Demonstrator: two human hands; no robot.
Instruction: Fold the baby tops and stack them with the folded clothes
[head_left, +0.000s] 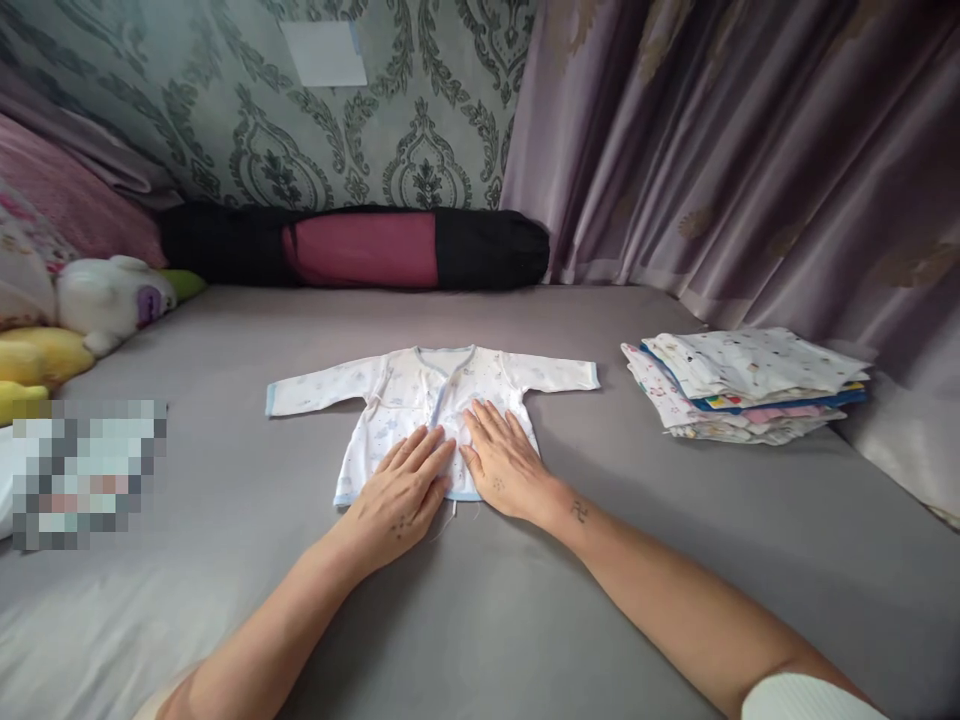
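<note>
A small white baby shirt with pale blue trim and a faint print lies spread face up on the grey sheet, its two sleeves stretched out to the sides. My left hand rests flat on the lower left part of the shirt, fingers extended toward its middle. Beside it, my right hand presses flat on the lower right part, with the fingers slightly apart. Both palms cover parts of the shirt's front. A thin white tie and loose threads stick out below the hem between the hands.
On the right sits a stack of folded printed cloths. A black and maroon bolster-shaped bag lies along the wall. Plush toys are at the left, above a blurred packet. Purple curtains hang at the right.
</note>
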